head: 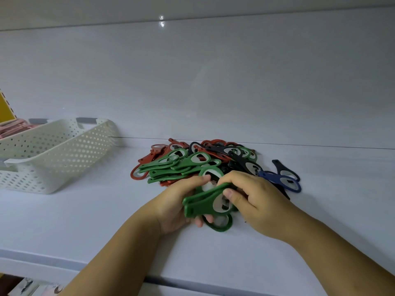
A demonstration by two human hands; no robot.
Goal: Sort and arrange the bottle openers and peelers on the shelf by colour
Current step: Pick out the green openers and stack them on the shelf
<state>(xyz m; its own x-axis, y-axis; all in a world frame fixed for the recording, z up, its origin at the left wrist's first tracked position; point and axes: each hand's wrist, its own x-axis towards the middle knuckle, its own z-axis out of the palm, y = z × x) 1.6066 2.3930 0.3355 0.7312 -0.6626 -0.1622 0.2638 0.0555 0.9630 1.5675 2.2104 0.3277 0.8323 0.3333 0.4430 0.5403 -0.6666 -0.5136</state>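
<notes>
Both hands at 6 o'clock on the white shelf [85,221] — left hand [171,207] and right hand [254,201] closed together on a small stack of green plastic bottle openers [203,205]. Mixed heap of red, green, black and blue plastic bottle openers [205,161] sits just beyond at 12 — touching the knuckles. White perforated plastic basket [55,154] at 9 o'clock, well apart.

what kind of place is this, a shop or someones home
Probably a shop's display shelving, though I can't be sure. A plain white shelf holds a heap of many identical bottle openers in several colours, like stock, beside a white perforated basket of more goods.
</notes>
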